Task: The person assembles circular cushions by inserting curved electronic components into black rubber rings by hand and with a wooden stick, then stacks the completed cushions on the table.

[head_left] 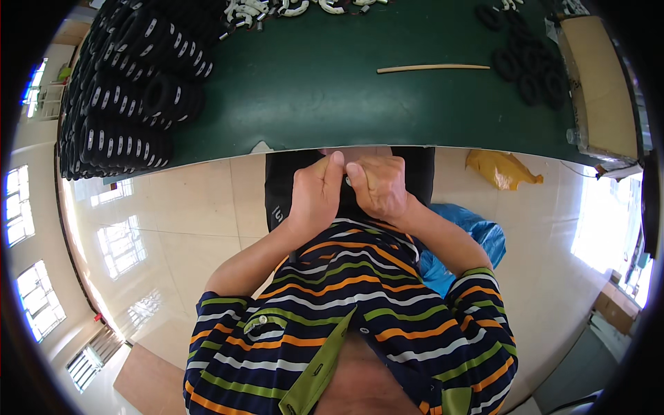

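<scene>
My left hand (pixel 317 190) and my right hand (pixel 379 187) are side by side over my lap, just off the near edge of the green table (pixel 297 104). Both are closed, with the thumbs on top and close together. A small white spot on something dark shows between them. Whatever they grip is mostly hidden by the fingers and blends with my black trousers, so I cannot make it out. On the table's left, black rings (pixel 114 97) with white labels stand in tall stacked rows. A thin wooden stick (pixel 434 68) lies beyond my right hand.
More black rings (pixel 529 69) lie loosely at the table's right, beside a cardboard box (pixel 602 83). White curved parts (pixel 249 10) with metal ends are heaped at the far edge. On the floor to the right are a yellow bag (pixel 501 169) and a blue plastic bag (pixel 470 232).
</scene>
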Motion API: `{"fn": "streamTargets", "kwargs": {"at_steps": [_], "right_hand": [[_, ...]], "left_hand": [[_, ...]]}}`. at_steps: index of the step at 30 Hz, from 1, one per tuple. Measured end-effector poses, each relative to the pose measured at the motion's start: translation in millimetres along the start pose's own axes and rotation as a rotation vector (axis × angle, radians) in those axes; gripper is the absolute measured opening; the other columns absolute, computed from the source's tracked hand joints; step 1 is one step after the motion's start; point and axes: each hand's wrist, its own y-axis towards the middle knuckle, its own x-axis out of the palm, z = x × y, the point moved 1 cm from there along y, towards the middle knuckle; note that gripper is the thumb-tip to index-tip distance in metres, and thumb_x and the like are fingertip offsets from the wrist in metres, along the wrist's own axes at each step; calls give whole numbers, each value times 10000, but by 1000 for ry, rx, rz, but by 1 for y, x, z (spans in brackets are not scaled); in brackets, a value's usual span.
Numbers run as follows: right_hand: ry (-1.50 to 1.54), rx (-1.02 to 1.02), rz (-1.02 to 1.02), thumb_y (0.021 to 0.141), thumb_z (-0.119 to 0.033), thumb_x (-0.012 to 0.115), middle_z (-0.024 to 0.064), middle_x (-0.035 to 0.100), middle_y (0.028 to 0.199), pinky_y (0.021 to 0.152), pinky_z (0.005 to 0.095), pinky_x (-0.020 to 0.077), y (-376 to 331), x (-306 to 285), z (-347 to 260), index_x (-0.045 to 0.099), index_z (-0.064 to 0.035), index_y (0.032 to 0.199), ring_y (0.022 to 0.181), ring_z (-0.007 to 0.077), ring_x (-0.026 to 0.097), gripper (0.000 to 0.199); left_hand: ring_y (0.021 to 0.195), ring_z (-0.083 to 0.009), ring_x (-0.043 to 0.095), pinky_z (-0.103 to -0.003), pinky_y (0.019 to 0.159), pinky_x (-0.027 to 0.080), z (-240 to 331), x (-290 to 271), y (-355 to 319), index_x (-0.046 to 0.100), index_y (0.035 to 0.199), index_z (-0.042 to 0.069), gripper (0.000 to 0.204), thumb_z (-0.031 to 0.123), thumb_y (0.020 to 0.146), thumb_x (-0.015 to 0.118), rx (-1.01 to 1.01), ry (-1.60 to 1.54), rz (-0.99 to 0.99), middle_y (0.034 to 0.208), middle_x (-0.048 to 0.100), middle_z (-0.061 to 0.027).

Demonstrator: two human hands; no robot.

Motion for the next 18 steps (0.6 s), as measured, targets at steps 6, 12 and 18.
{"fn": "streamTargets", "kwargs": {"at_steps": [6,12,18], "right_hand": [[440,558,25,1107,-313,532,116,685,936,668,324,529,4,-18,-10,689,4,1087,774,195,651,354],[493,604,-215,1145,-396,421,62,655,938,844,327,484,-16,-18,-5,671,34,1104,900,152,586,499],[363,469,-283,1144,-395,428,61,652,857,801,320,471,-18,-24,-4,657,23,1001,838,165,581,498]], "left_hand": [[759,-130,584,-271,595,437,1,-2,2,655,955,32,443,381,1137,451,-300,-742,-74,876,643,-65],[738,-168,592,-273,637,433,-19,0,-11,612,1001,5,452,381,1147,406,-213,-977,-127,883,657,-107],[965,-140,649,-280,915,510,-15,0,-23,600,1236,-19,376,321,1137,474,-45,-645,-136,1072,699,-101]]}}
